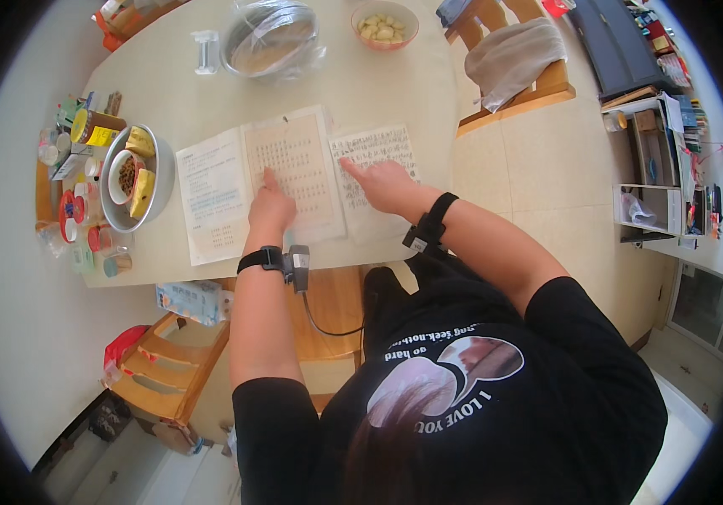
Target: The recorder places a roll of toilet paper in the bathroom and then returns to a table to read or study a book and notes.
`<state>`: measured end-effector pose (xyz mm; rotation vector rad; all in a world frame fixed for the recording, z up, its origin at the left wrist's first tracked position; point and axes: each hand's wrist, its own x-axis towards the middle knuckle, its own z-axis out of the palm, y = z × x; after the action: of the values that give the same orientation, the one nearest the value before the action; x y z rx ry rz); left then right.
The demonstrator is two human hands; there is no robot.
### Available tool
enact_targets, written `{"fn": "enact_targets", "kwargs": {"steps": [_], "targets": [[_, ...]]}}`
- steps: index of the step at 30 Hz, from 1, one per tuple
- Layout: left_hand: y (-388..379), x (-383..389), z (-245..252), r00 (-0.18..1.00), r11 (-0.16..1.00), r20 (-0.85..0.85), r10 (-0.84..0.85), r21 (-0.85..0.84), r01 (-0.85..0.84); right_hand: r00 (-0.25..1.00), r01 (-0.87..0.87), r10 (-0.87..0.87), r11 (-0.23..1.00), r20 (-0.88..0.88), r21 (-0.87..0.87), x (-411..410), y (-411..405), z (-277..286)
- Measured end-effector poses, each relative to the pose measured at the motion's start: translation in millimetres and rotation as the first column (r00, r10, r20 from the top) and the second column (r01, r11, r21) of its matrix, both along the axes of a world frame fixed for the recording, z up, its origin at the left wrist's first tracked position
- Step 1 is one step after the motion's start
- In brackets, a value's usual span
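Note:
An open book (210, 189) with printed pages lies flat on the table before me. My left hand (271, 207) is over its right page (311, 151), index fingertip on or just above the rows of characters, other fingers curled. To the right of the book lies a sheet of paper (393, 140) densely covered in handwriting. My right hand (388, 183) points at the sheet's left part with its index finger, the other fingers folded in. Neither hand holds anything. The lower part of the sheet is partly hidden by my right hand.
On the cream table (166, 82) stand a metal basin (158, 196) with yellow food pieces and a small bowl, several jars (93, 126), a plastic-covered metal bowl (270, 44) and a bowl of peeled pieces (385, 28). Wooden chairs (172, 360) stand nearby. A cable (317, 325) hangs from my left wrist device.

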<state>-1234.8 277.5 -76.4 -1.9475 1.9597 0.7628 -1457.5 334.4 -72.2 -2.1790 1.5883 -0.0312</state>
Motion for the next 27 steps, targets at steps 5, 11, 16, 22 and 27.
{"fn": "enact_targets", "kwargs": {"steps": [5,11,16,22,27], "targets": [[-0.4,-2.1,2.4,1.000,1.000,0.019,-0.002,0.006,0.002,1.000,0.009,-0.008,0.998,-0.023,0.061,1.9,-3.9,-3.2],[-0.6,-1.4,2.1,1.000,1.000,0.013,0.002,0.000,-0.002,1.000,0.030,-0.030,0.996,-0.005,0.085,3.2,-2.8,-0.1],[-0.8,-1.9,1.0,1.000,1.000,0.018,0.005,-0.001,-0.005,1.000,0.024,-0.023,0.997,-0.007,0.073,2.2,-1.2,-0.9],[-0.7,-4.2,5.5,0.999,1.000,0.036,-0.006,0.010,0.006,0.999,0.043,-0.044,0.999,0.022,0.022,0.3,0.6,-9.9],[-1.3,-2.2,1.0,0.999,1.000,0.035,-0.002,0.004,0.002,0.996,0.057,-0.056,0.998,0.067,-0.013,-1.4,2.3,-14.9]]}}
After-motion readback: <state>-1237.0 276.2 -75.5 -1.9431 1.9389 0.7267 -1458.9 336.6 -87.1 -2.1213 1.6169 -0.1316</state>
